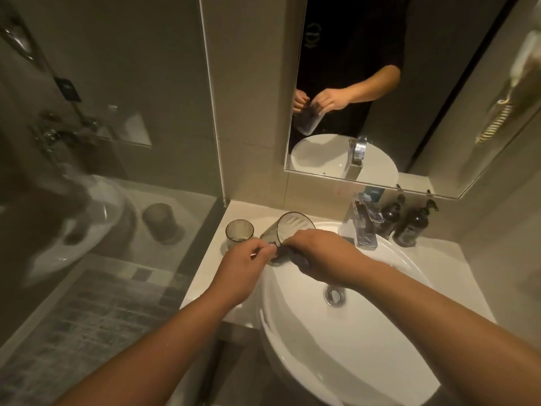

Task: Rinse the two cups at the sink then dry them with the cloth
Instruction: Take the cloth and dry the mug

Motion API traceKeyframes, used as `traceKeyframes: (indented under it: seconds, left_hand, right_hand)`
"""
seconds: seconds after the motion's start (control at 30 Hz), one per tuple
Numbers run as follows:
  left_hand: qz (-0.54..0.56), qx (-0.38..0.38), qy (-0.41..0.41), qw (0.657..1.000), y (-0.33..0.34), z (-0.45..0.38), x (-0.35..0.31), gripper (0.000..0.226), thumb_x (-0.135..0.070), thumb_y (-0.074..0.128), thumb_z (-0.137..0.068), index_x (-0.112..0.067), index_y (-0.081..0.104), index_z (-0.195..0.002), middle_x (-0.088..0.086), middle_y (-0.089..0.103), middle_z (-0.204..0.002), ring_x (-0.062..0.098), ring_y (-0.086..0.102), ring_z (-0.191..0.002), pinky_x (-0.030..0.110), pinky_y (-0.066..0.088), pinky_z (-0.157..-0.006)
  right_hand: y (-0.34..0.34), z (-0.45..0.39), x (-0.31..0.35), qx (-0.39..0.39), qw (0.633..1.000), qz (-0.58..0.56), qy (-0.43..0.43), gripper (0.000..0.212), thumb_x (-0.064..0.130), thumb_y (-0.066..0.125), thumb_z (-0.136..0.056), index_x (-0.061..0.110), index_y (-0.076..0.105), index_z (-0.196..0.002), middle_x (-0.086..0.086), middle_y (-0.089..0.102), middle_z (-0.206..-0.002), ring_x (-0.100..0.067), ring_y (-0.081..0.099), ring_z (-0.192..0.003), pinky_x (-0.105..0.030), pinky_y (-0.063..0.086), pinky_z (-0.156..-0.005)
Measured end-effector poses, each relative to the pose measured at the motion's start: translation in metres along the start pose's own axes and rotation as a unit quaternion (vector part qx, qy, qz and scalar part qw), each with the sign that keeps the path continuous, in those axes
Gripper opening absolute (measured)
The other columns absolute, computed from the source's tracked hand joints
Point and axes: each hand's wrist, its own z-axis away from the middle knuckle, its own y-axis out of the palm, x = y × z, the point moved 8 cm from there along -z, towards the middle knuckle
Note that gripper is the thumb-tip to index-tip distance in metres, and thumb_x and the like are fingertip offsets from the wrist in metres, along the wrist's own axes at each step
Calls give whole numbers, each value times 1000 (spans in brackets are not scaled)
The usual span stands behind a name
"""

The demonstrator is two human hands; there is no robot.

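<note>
Gripping one tilted cup (pixel 288 230) above the sink (pixel 366 332) rim, both hands curl around it: left hand (pixel 241 271), right hand (pixel 319 256). Second cup (pixel 239 230) stands upright on the tabletop (pixel 202 282). Faucet (pixel 364 227) and two bottles (pixel 409 224) crowd behind. Cloth (pixel 298 259) mostly hidden under the right hand.

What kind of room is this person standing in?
Most likely a hotel bathroom. A round white basin with a chrome tap sits under a wall mirror, two dark pump bottles stand beside it, and a glass shower screen is at the left.
</note>
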Motion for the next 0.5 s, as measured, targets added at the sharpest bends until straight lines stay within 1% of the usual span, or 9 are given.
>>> traceKeyframes:
  seconds: [0.07, 0.13, 0.17, 0.23, 0.3, 0.33, 0.4, 0.47, 0.5]
  left_hand:
    - [104, -35, -27, 994, -9, -5, 5, 30, -49, 52, -86, -26, 67, -73, -4, 68, -79, 23, 64, -81, 39, 52, -82]
    - [188, -74, -79, 976, -17, -13, 15, 24, -49, 49, -91, -32, 65, -87, 0, 66, -97, 25, 65, -99, 50, 53, -92]
    - [220, -56, -125, 966, -13, -18, 21, 24, -50, 46, -97, -32, 62, -100, 1, 64, -109, 25, 63, -110, 51, 53, -94]
    - [295, 64, -226, 926, 15, -21, 27, 49, -63, 37, -98, -26, 58, -123, 6, 63, -128, 28, 62, -120, 54, 53, -94]
    - [358, 153, -276, 879, 38, -18, 21, 68, -73, 35, -92, -22, 66, -125, 11, 70, -123, 29, 68, -113, 53, 56, -90]
    - [375, 150, -282, 870, 42, -18, 17, 69, -72, 37, -91, -20, 69, -122, 12, 73, -115, 28, 71, -106, 50, 58, -86]
    - [385, 104, -282, 872, 44, -22, 16, 59, -64, 45, -93, -17, 67, -122, 14, 73, -109, 27, 74, -93, 42, 61, -74]
    - [377, 71, -258, 887, 45, -27, 13, 52, -57, 49, -95, -17, 62, -127, 20, 69, -119, 29, 73, -92, 37, 60, -64]
    - [374, 67, -239, 894, 46, -32, 10, 51, -54, 49, -96, -17, 60, -128, 21, 67, -124, 31, 72, -95, 38, 60, -63]
  right_hand:
    - [-8, 8, -7, -20, 1000, -22, -1, 21, 19, 51, -90, 25, 64, -105, 4, 68, -100, -22, 60, -89, -36, 50, -73]
    - [-15, 16, -11, -33, 999, -43, -5, 23, 15, 53, -88, 25, 64, -106, 6, 67, -99, -18, 59, -88, -30, 48, -72]
    - [-17, 18, -11, -34, 998, -49, -9, 25, 13, 53, -87, 25, 63, -106, 7, 67, -99, -16, 57, -87, -27, 47, -71]
    - [-22, 20, -7, -36, 998, -54, -21, 26, 12, 55, -86, 26, 62, -107, 9, 64, -97, -12, 54, -85, -23, 44, -69]
    - [-27, 21, -4, -38, 998, -48, -31, 24, 12, 56, -86, 26, 61, -104, 12, 59, -90, -9, 50, -81, -20, 39, -66]
    - [-30, 22, -4, -38, 998, -47, -30, 22, 13, 57, -86, 26, 60, -103, 15, 54, -85, -7, 48, -77, -19, 37, -65]
    - [-35, 26, -8, -34, 998, -58, -18, 19, 15, 57, -86, 27, 58, -100, 21, 45, -82, -4, 44, -74, -17, 34, -62]
    - [-35, 29, -10, -18, 998, -60, -9, 15, 19, 58, -86, 28, 56, -97, 21, 46, -82, -4, 44, -74, -18, 34, -61]
    - [-35, 30, -11, -9, 998, -58, -2, 14, 21, 59, -86, 28, 54, -97, 19, 49, -83, -6, 46, -75, -19, 36, -60]
